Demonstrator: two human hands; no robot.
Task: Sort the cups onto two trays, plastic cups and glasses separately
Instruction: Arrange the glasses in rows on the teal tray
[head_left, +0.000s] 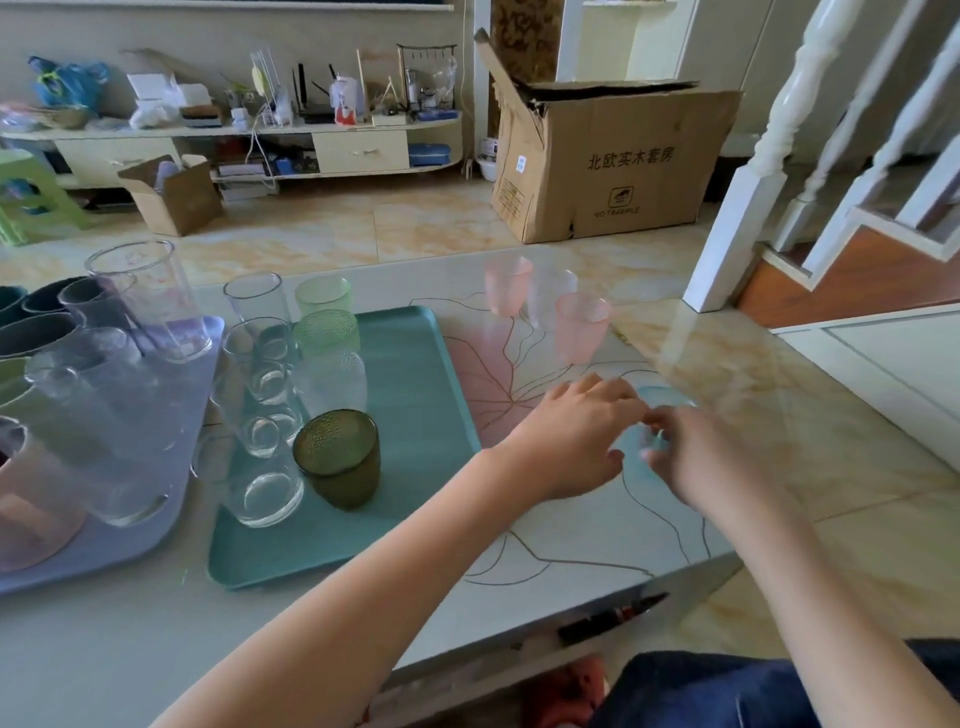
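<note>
Both hands, left hand (574, 434) and right hand (693, 457), close round a pale blue translucent cup (655, 415) on the worktop (597, 530), right of the teal tray (415, 395). It looks light and slick; grip its wall. Three cups remain beyond: two pink, one clear.

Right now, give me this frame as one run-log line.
phase: picking up | left hand + right hand: both closing on blue cup, grip unclear | teal tray: glasses | three cups still unsorted on table
</note>
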